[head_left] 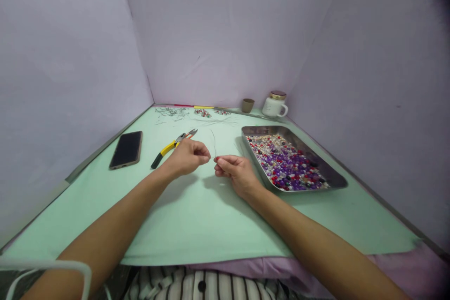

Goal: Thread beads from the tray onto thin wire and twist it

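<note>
My right hand (237, 171) pinches a red bead (217, 159) between thumb and index finger, the other fingers curled under. From the bead a thin wire (213, 141) rises, bent slightly to the left at its top. My left hand (191, 155) is closed in a pinch just left of the bead, its fingertips at the wire; the exact contact is too fine to see. Both hands are above the green cloth (183, 229). Close behind my left hand lie pliers (168, 149) with yellow and black handles, partly covered by the hand, beside an orange-handled cutting tool (191, 134).
A metal tray (333, 179) of mixed beads stands at the right, a phone (126, 149) at the left. Toward the back are cut wires (172, 112), beaded pieces (203, 113), loose long wires (218, 122), a small brown cup (248, 105) and a lidded white mug (273, 106). Pale walls enclose the table.
</note>
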A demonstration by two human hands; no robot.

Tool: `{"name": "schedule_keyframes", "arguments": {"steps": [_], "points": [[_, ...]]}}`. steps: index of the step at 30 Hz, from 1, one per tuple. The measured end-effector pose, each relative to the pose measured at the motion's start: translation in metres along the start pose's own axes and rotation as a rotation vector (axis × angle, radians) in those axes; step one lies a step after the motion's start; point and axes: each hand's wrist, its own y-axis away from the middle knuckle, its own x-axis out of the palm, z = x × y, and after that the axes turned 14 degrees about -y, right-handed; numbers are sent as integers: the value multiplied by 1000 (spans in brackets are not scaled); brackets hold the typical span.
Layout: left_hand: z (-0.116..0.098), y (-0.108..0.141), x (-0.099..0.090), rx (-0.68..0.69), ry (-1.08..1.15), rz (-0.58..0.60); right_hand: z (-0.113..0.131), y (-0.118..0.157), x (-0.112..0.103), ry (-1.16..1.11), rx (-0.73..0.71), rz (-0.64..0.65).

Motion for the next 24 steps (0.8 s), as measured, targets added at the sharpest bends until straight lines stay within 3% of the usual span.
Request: {"name": "schedule_keyframes", "arguments": {"steps": [2, 4, 12, 19, 22, 24], "points": [[0, -1, -4, -150, 178, 166, 0, 2, 1, 6, 5, 41], [1, -2, -7, -233, 247, 229, 1, 2, 1, 65, -13, 44], [-9, 0, 0, -186, 80, -38, 2, 1, 2, 306, -117, -15], [-14, 2, 2, -264, 54, -24, -1, 4, 1, 421, -198, 37], [-16, 3, 2, -210, 14, -23, -2, 3, 1, 448, -193, 30], [-17, 4, 5, -111, -72, -95, -3, 2, 1, 467, -184, 30]]}}
